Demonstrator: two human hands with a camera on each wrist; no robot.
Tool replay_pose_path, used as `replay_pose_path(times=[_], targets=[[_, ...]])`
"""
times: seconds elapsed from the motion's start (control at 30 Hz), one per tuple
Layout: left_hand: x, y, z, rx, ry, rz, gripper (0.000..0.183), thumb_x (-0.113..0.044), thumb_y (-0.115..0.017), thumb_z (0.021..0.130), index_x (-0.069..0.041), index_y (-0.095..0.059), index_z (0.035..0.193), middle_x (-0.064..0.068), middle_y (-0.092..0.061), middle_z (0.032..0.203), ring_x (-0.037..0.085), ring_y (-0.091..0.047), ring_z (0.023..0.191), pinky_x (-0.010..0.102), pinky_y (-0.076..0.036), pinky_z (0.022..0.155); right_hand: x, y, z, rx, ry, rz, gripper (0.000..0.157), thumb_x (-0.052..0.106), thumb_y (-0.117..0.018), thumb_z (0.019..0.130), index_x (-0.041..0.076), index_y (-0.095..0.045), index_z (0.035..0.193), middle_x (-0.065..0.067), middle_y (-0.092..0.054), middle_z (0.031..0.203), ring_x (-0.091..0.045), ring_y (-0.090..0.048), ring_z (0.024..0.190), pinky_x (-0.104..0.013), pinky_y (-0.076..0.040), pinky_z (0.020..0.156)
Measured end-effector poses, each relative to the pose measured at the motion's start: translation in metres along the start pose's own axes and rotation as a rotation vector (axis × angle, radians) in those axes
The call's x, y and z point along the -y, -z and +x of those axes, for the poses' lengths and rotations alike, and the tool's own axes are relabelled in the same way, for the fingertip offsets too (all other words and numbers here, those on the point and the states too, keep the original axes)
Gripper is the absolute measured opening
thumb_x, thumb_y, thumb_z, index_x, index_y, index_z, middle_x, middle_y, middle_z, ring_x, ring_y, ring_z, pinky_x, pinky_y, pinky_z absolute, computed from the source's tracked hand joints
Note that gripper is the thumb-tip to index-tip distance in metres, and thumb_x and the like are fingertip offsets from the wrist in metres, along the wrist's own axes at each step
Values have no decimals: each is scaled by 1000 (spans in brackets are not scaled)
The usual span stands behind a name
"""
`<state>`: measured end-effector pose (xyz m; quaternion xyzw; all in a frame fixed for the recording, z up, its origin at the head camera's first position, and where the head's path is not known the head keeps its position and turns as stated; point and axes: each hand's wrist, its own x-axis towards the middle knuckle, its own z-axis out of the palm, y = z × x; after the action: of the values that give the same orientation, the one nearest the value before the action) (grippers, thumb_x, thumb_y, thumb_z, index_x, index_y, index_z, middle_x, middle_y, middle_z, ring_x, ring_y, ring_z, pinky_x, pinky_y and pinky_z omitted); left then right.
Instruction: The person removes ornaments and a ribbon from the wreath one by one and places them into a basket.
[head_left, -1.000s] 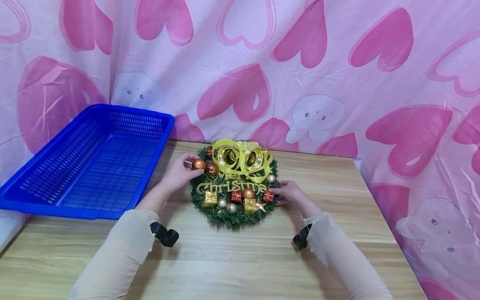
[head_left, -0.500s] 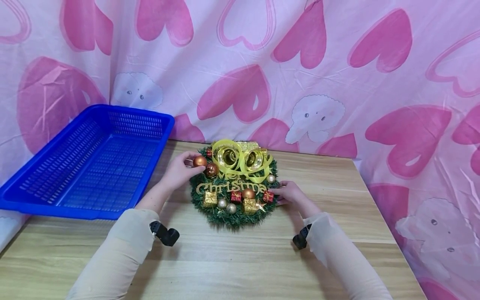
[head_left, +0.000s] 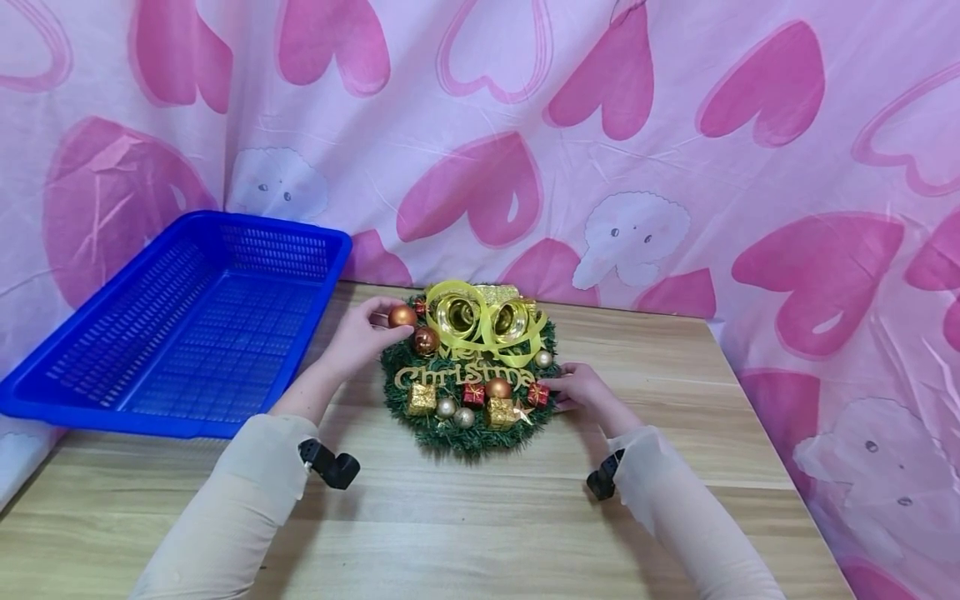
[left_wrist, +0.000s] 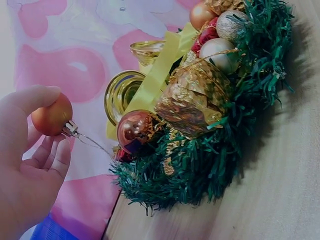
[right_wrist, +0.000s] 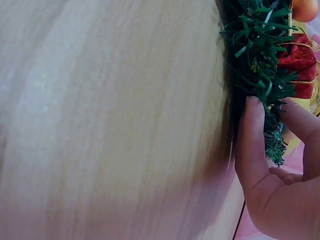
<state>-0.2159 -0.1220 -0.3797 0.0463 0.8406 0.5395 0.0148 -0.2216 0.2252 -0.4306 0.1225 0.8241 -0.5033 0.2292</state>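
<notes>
A green Christmas wreath (head_left: 468,440) lies on the wooden table, bearing gold bells (head_left: 457,315) with yellow ribbon, small gift boxes and a "Merry Christmas" sign. At its upper left edge my left hand (head_left: 363,337) pinches a matte orange bauble (head_left: 402,316) between thumb and fingers. In the left wrist view, a thin loop runs from the bauble's silver cap (left_wrist: 71,128) toward the greenery. Beside it sits a shiny copper bauble (left_wrist: 136,131). My right hand (head_left: 585,392) grips the wreath's right edge, thumb and fingers on the tinsel near a red gift box (right_wrist: 299,65).
A blue plastic basket (head_left: 300,367) stands left of the wreath, close to my left forearm. Behind the table hangs a pink heart-print curtain (head_left: 480,108). The table's right edge (head_left: 757,400) runs diagonally past my right arm.
My left hand has shifted slightly up and away, drawing the orange bauble farther from the shiny copper one. My right hand stays at the wreath's edge.
</notes>
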Motion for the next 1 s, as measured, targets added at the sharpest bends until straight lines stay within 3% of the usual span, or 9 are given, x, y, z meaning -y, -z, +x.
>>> replay_pose_path(times=[0.17, 0.57, 1.0], targets=[[-5, 2, 0, -2, -2, -4, 47, -17, -68, 83, 0, -52, 124, 19, -58, 114, 25, -54, 97, 26, -45, 80, -2, 1, -1, 13, 24, 17, 33, 13, -64, 88, -6, -48, 110, 2, -56, 67, -8, -56, 54, -23, -55, 56], [-17, 12, 6, -11, -31, 38, 43, -19, -68, 84, -3, -54, 121, 15, -59, 112, 25, -54, 97, 30, -46, 84, -1, 0, -2, 5, 22, 15, 47, 14, -65, 87, -9, -44, 123, 2, -55, 70, -8, -54, 55, -22, -54, 56], [-25, 31, 13, -44, -55, 47, 43, -21, -68, 84, -2, -55, 120, 16, -59, 111, 21, -53, 95, 26, -45, 80, 0, 1, 0, -6, 7, -17, 35, 15, -65, 88, -5, -48, 110, 1, -52, 71, -9, -53, 57, -22, -55, 57]])
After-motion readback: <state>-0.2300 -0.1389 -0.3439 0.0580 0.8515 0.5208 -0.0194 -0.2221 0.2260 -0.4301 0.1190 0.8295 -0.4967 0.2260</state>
